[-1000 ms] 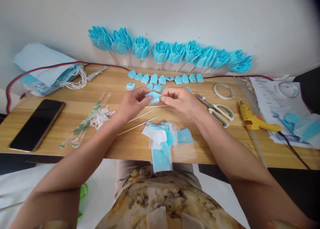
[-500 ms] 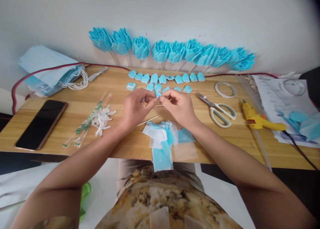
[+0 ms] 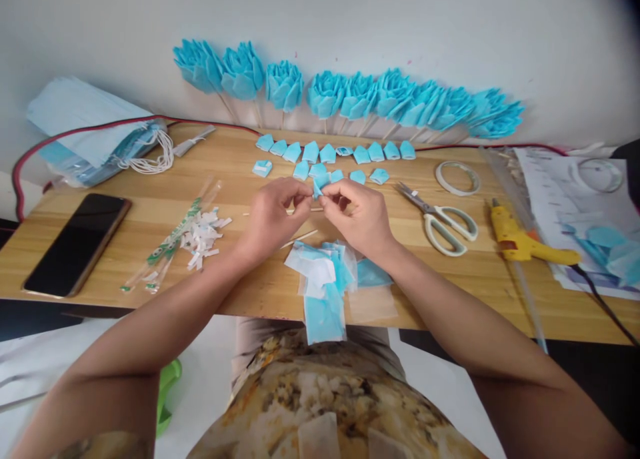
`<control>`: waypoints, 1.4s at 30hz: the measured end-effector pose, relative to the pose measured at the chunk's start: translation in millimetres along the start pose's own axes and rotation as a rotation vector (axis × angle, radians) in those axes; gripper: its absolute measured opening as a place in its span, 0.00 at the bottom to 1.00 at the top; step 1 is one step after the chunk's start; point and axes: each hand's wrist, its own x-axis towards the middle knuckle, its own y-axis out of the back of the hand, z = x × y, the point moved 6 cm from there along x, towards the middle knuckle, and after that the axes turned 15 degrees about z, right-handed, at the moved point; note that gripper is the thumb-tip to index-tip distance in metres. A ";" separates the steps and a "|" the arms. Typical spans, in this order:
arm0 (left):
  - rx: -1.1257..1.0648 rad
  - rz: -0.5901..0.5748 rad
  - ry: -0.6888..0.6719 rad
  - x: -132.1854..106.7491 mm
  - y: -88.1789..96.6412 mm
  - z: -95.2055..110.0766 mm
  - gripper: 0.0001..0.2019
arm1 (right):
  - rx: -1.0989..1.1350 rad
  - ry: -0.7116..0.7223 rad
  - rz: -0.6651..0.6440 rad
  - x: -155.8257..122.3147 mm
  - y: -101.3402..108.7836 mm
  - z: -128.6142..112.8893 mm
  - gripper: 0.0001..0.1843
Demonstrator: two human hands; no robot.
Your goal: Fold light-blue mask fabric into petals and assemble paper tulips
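Note:
Between both sets of fingertips is a small folded piece of blue fabric (image 3: 321, 183). My left hand (image 3: 280, 212) pinches its left side, and my right hand (image 3: 357, 215) pinches the right side; the fingers partly hide it. Just beyond lie two rows of folded blue petals (image 3: 311, 153). Thin wooden sticks (image 3: 300, 238) rest on the table below my hands. Nearer me, cut blue and white fabric pieces (image 3: 324, 305) are piled at the table's front edge, one hanging over it.
Blue fabric flowers (image 3: 327, 93) on sticks lean along the wall. To the right are scissors (image 3: 435, 215), a tape roll (image 3: 457, 178) and a yellow glue gun (image 3: 525, 239). On the left lie a phone (image 3: 77, 244), white scraps (image 3: 204, 235) and a bag of light-blue sheets (image 3: 95, 129).
Both hands stay together at nearly the same spot, still pinching the blue piece, which shows a little more above the fingertips. The camera view has shifted slightly.

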 end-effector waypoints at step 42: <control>-0.453 -0.170 0.498 -2.9 -13.2 -25.5 0.15 | 0.331 -0.436 -0.164 -1.0 -5.5 19.7 0.13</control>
